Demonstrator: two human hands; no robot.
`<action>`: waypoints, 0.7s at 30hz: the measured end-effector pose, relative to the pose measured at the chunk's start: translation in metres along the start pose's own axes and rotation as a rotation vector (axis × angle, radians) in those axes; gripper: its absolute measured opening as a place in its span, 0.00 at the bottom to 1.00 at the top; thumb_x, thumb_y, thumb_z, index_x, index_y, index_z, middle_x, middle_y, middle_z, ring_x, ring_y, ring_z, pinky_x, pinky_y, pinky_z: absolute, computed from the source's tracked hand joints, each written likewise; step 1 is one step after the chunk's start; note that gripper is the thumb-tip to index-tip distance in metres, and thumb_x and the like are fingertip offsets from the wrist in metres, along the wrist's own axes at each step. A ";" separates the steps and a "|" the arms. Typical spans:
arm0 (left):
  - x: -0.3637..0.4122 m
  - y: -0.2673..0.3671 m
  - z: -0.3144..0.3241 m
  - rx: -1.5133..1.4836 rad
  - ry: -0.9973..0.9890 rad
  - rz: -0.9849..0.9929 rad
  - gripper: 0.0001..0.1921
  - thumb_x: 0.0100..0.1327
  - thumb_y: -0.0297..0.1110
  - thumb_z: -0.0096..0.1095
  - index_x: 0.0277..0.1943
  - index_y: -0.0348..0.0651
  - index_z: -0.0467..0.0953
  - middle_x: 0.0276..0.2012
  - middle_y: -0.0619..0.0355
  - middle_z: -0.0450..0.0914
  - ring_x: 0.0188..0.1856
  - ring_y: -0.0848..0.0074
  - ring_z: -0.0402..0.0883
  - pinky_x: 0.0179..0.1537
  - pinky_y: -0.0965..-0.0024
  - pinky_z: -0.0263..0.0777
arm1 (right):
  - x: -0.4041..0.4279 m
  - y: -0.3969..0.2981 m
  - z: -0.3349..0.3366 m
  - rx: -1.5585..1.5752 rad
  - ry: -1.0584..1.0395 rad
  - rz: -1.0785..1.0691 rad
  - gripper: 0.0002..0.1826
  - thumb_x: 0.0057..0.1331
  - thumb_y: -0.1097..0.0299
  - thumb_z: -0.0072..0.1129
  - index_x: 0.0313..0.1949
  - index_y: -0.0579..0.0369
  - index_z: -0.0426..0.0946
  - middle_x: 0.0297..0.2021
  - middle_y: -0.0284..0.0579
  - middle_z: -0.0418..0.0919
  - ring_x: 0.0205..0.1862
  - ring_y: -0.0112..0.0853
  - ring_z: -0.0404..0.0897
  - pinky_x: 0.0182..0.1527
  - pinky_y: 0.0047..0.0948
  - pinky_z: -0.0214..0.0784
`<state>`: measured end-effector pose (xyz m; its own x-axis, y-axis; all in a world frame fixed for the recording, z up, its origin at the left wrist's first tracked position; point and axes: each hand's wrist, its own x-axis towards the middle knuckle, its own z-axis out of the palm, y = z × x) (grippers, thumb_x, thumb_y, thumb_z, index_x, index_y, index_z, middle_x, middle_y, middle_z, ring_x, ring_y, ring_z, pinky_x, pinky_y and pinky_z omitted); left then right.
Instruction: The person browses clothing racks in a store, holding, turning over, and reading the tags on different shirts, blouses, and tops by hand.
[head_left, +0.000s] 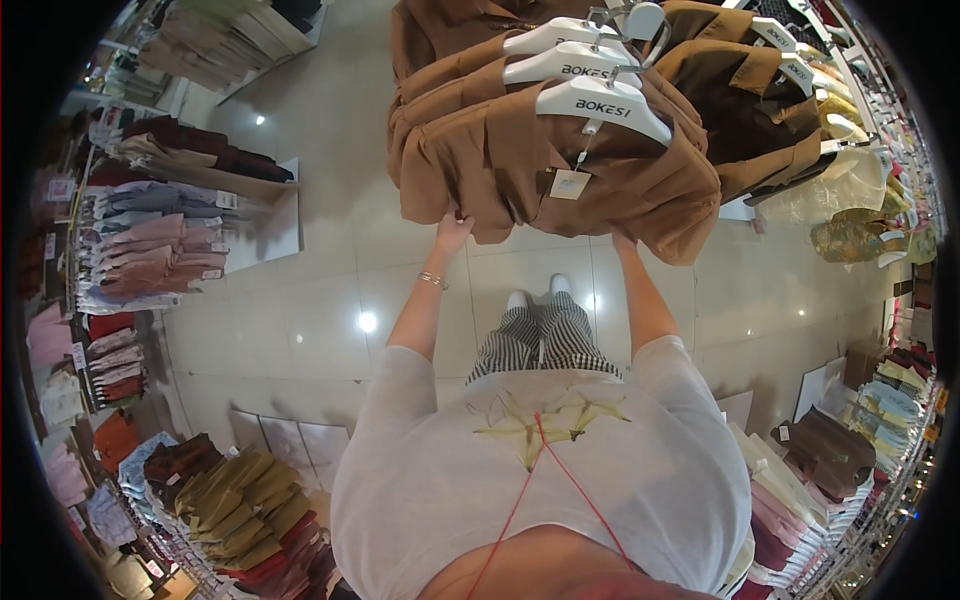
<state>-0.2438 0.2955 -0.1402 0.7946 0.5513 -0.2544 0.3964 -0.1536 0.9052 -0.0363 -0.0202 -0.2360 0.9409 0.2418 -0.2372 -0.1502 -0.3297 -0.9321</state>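
Note:
Before me hangs a brown collared garment (495, 157) on a white hanger (600, 109) marked with a brand name. A small pale tag (569, 184) dangles at its neck on a white cord. My left hand (454, 229) pinches the lower left part of the garment between thumb and fingers. At the lower right, my right hand (624, 238) reaches up to the same garment; its fingers are mostly hidden behind the cloth. Close behind hang more brown garments (450, 79) on similar white hangers.
To the right hang dark brown and ochre jackets (757, 112), then a long rail of patterned clothes (847, 232). Racks of folded-looking hung clothes (165, 247) line the left. Olive garments (232, 502) hang at the lower left. Shiny floor tiles (360, 285) lie below me.

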 end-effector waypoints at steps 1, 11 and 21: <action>-0.002 -0.002 0.006 -0.078 0.052 0.116 0.22 0.52 0.40 0.60 0.43 0.29 0.68 0.35 0.51 0.76 0.36 0.70 0.75 0.39 0.71 0.68 | 0.000 -0.004 -0.001 0.037 0.004 0.012 0.42 0.45 0.60 0.65 0.56 0.64 0.55 0.58 0.49 0.56 0.59 0.36 0.54 0.58 0.28 0.49; -0.010 -0.010 0.040 0.177 0.148 -0.178 0.19 0.60 0.39 0.48 0.44 0.27 0.68 0.43 0.36 0.71 0.45 0.51 0.70 0.45 0.62 0.64 | -0.067 -0.041 0.008 -0.160 -0.051 0.122 0.32 0.47 0.65 0.65 0.50 0.62 0.64 0.49 0.45 0.68 0.49 0.35 0.66 0.51 0.27 0.59; -0.090 -0.033 0.043 0.346 0.613 0.392 0.21 0.64 0.34 0.38 0.55 0.28 0.56 0.43 0.35 0.69 0.45 0.48 0.67 0.48 0.63 0.61 | -0.155 0.026 -0.023 -0.372 -0.253 0.103 0.25 0.44 0.61 0.64 0.39 0.67 0.73 0.34 0.52 0.77 0.38 0.36 0.76 0.39 0.29 0.66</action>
<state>-0.3083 0.2157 -0.1618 0.5510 0.7413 0.3833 0.3406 -0.6190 0.7077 -0.1795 -0.0872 -0.2176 0.8163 0.3903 -0.4259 -0.0766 -0.6575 -0.7495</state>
